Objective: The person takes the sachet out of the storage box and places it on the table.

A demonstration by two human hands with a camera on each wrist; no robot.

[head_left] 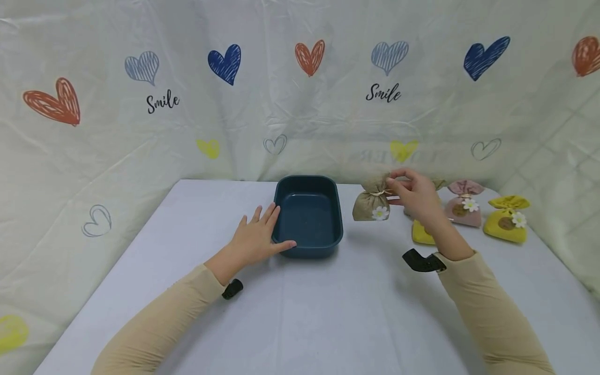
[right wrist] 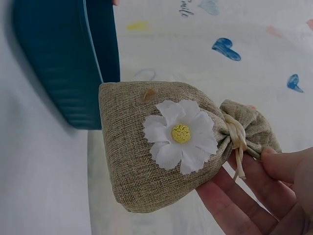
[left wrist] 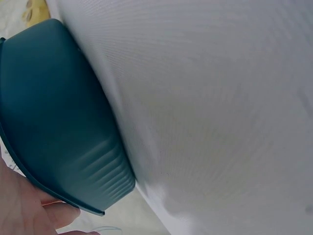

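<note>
A tan burlap sachet bag (right wrist: pixel 132 147) with a white fabric flower hangs above the table, right of a dark teal plastic bin (head_left: pixel 307 252). My right hand (head_left: pixel 419 199) pinches the bag by its gathered neck, between thumb and fingers, as the right wrist view shows up close. On the bin's left side lies my left hand (head_left: pixel 253 237), fingers spread along the rim and thumb across the near left corner. In the left wrist view its fingertips touch the rim of the bin (left wrist: pixel 54 112). The visible bin floor is bare.
To the right stand a pink bag (head_left: pixel 461 208) and a yellow bag (head_left: pixel 506 221), each with a white flower. Another yellow bag (head_left: pixel 423 234) and a tan one are partly hidden behind my right hand. A heart-printed sheet (head_left: pixel 328 114) hangs behind the white table (head_left: pixel 328 312).
</note>
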